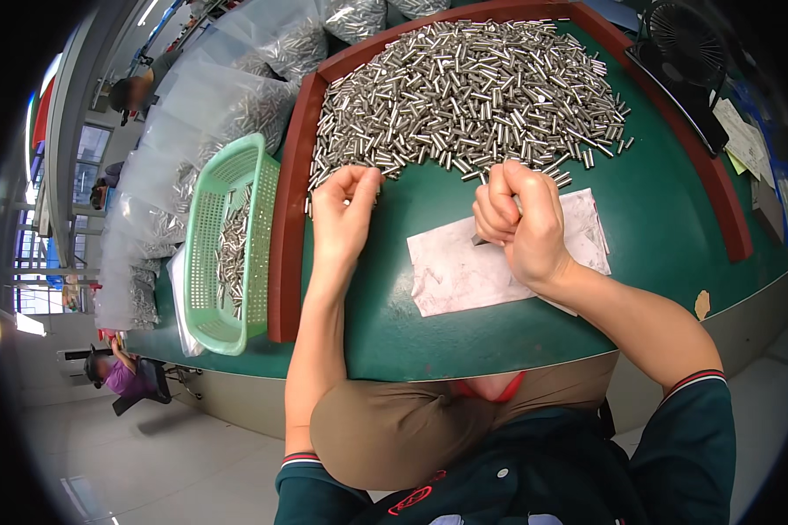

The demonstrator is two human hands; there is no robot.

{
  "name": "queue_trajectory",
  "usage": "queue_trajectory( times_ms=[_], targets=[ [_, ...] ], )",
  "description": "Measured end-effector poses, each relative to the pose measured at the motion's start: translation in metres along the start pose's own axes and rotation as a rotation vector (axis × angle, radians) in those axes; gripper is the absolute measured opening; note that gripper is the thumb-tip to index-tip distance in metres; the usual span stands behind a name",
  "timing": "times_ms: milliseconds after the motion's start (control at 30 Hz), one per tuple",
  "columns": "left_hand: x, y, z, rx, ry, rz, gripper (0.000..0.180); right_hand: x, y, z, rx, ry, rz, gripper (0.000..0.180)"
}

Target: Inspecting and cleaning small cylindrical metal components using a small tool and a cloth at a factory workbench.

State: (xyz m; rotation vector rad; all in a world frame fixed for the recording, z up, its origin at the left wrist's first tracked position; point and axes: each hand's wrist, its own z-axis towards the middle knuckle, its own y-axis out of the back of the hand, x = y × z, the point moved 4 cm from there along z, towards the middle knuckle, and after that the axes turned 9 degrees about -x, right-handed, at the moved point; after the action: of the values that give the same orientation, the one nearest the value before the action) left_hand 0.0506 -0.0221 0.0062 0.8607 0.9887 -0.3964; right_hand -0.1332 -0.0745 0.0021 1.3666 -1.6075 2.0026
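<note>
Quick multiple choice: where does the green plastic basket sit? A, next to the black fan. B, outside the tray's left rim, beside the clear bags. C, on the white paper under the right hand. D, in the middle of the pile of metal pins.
B: the green basket sits outside the tray's red-brown rim, beside the clear bags.

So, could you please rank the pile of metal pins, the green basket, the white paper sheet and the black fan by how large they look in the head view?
1. Pile of metal pins
2. Green basket and white paper sheet: look alike in extent, unranked
3. Black fan, partly cut off at the rim, so unsure
</note>
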Motion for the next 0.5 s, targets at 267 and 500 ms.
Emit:
queue_trajectory(
  times_ms=[267,500],
  targets=[
    [-0.010,-0.024,-0.002,-0.032,-0.399,0.611,0.019,0.001,0.000,0.000,-0.006,-0.015,0.035,0.037],
    [-0.003,-0.021,-0.015,0.294,0.444,-0.649,0.014,0.002,0.002,0.001,0.000,0.000,-0.011,0.039]
  ],
)
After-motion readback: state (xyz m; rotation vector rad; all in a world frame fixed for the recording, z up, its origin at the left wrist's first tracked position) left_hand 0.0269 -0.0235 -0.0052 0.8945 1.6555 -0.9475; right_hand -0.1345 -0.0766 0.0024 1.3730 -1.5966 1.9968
